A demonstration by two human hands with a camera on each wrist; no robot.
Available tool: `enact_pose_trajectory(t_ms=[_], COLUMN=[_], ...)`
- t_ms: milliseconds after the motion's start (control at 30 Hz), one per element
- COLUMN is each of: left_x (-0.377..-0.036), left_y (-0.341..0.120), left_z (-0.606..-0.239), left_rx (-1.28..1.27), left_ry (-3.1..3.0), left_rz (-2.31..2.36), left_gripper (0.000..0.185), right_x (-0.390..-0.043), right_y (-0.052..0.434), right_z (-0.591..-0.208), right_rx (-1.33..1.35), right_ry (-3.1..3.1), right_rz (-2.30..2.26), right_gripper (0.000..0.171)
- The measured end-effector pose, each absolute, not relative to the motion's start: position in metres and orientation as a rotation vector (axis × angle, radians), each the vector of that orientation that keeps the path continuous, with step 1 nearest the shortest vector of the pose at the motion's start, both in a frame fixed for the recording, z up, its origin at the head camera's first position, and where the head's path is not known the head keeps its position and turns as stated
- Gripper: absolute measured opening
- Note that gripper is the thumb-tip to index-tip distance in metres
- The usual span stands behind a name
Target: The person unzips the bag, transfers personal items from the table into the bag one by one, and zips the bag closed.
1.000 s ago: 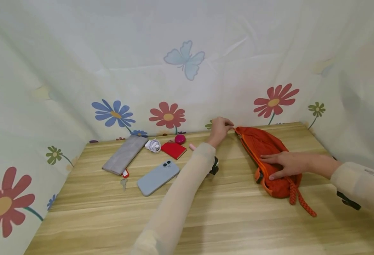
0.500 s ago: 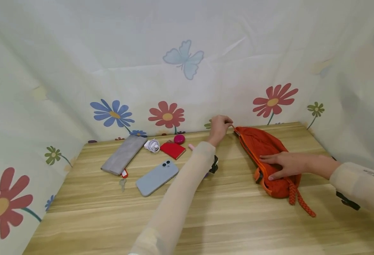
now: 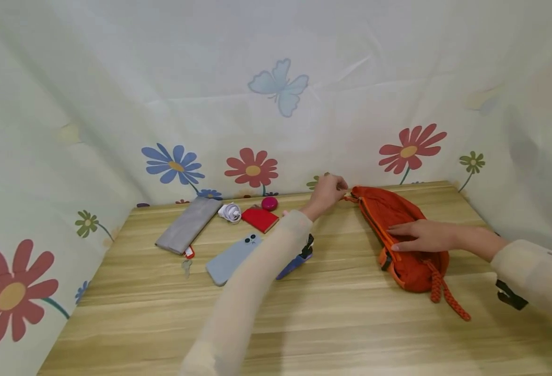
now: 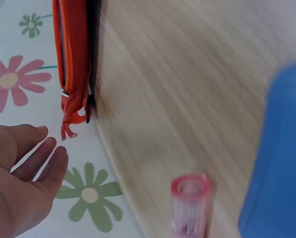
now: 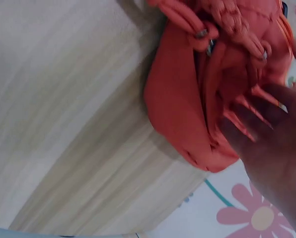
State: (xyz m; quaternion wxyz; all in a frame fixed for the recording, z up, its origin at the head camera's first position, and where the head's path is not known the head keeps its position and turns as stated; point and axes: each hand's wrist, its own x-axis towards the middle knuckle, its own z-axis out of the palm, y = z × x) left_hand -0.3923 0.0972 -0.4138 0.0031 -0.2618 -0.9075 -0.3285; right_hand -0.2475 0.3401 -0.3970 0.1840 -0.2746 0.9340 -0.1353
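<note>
An orange-red zippered bag [image 3: 393,214] with braided cords lies on the right side of the wooden table. My left hand [image 3: 325,194] is beside the bag's far end, fingers relaxed and holding nothing. A small gap separates its fingertips from the cord zipper pull [image 4: 68,124] in the left wrist view. Down that end of the bag, the zipper slider [image 4: 64,92] sits at the top of the pull. My right hand [image 3: 423,236] rests on top of the bag, its fingers stretched out toward the zipper. In the right wrist view the bag's gathered fabric [image 5: 178,109] lies under those fingers.
Left of the bag are a light blue phone [image 3: 228,263], a grey pouch [image 3: 188,224], a key [image 3: 186,267], a coiled white cable [image 3: 231,213], a red booklet [image 3: 260,219] and a round magenta case [image 3: 269,203]. A pink clear tube [image 4: 190,208] lies near my left wrist. Flowered sheeting [image 3: 200,104] borders the table.
My left hand has let go of the zipper pull, which was stretched taut and now hangs loose. My right hand's thumb has moved up closer to its fingers. The view has shifted slightly.
</note>
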Motion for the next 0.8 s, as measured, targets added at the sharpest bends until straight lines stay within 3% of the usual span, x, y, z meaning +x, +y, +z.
enact_pose_trajectory(t_ms=[467, 800], left_x=[-0.360, -0.330], left_y=[0.058, 0.023], left_z=[-0.394, -0.387], left_rx=[-1.179, -1.278], left_ry=[-2.809, -2.823], left_rz=[-0.837, -0.835], left_gripper=[0.023, 0.024], right_x=[-0.239, -0.233], right_y=[0.335, 0.331], right_z=[-0.411, -0.420], right_rx=[-0.701, -0.671], right_ry=[2.798, 2.868], right_rz=[-0.389, -0.439], right_gripper=[0.065, 0.058])
